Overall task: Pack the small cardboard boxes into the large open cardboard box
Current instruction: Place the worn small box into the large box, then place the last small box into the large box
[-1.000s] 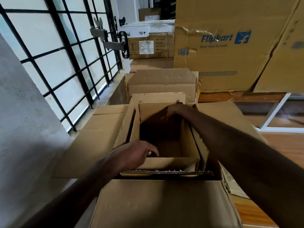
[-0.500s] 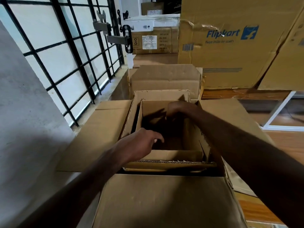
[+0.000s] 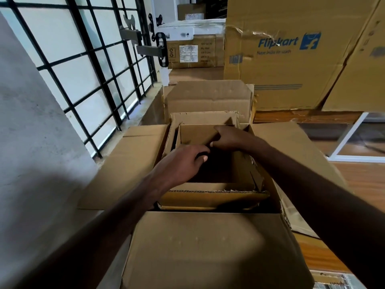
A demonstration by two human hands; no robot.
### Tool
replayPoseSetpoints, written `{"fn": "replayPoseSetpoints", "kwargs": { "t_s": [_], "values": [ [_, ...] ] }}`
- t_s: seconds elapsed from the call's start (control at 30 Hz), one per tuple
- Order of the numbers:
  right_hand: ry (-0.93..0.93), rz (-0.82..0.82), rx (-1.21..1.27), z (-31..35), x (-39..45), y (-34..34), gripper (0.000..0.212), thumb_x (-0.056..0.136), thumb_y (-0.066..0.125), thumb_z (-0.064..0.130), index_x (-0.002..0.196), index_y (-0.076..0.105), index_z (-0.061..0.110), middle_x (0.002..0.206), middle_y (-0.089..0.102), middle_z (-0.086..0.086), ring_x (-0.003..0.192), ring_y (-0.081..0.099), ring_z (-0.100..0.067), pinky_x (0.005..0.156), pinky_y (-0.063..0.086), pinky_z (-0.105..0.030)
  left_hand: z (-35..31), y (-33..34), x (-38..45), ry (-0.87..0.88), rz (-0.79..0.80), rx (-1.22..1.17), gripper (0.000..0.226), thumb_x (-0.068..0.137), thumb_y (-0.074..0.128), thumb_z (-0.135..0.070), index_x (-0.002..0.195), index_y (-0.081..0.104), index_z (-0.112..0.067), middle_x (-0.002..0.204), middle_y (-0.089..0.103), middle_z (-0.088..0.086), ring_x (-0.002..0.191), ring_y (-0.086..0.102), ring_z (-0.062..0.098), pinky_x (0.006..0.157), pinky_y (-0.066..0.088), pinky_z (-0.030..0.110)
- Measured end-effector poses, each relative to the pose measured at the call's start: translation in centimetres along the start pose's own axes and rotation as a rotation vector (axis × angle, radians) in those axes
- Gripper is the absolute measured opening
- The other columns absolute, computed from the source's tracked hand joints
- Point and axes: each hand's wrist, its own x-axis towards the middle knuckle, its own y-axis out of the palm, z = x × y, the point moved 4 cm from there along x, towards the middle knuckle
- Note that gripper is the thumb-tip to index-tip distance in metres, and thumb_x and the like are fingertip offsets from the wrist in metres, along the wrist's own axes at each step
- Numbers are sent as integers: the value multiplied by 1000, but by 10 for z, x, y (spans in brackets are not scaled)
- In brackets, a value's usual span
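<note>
Small open box (image 3: 208,184), frame centre, nested upright in large box (image 3: 198,247); right hand (image 3: 231,138) pinches its far wall, left hand (image 3: 183,163) curled over interior, grip unclear.

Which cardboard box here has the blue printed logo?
The tall closed box at the back right, behind the open packing box; the others show plain brown card.

Both hands reaching into small box (image 3: 210,187) nested in large box (image 3: 198,247); left hand (image 3: 183,163) curled, right hand (image 3: 229,138) pinching a flap.
</note>
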Motion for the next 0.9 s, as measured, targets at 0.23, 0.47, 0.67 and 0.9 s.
{"fn": "replayPoseSetpoints", "kwargs": {
  "t_s": [0.23,0.47,0.67,0.9],
  "values": [
    [-13,-59,55,-7,-64,1,73,98,71,41,162,44,20,156,58,-6,140,58,-25,112,51,-45,-11,-20,-7,-7,-103,-5,29,111,53,-34,135,69,-32,104,76,-7,83,69,4,69,61,39],
    [-31,-195,169,3,-136,2,67,105,69,25,165,40,29,156,59,-2,133,61,-16,90,50,-21,-36,-21,-19,49,-150,16,32,109,56,-42,140,65,-37,128,72,-9,94,62,-1,65,50,18],
    [-119,-485,196,8,-196,-6,52,103,70,11,151,58,29,145,66,4,128,63,-6,82,44,0,-83,-27,-28,131,-260,32,36,109,58,-43,143,62,-35,131,72,-9,107,64,2,70,38,8],
    [-60,-612,201,-38,-260,-30,53,105,69,20,153,55,34,158,57,6,141,52,-10,107,50,-30,-160,-13,-30,256,-322,38,41,105,67,-38,145,64,-28,141,69,-7,127,63,7,98,48,22]
  ]
}}
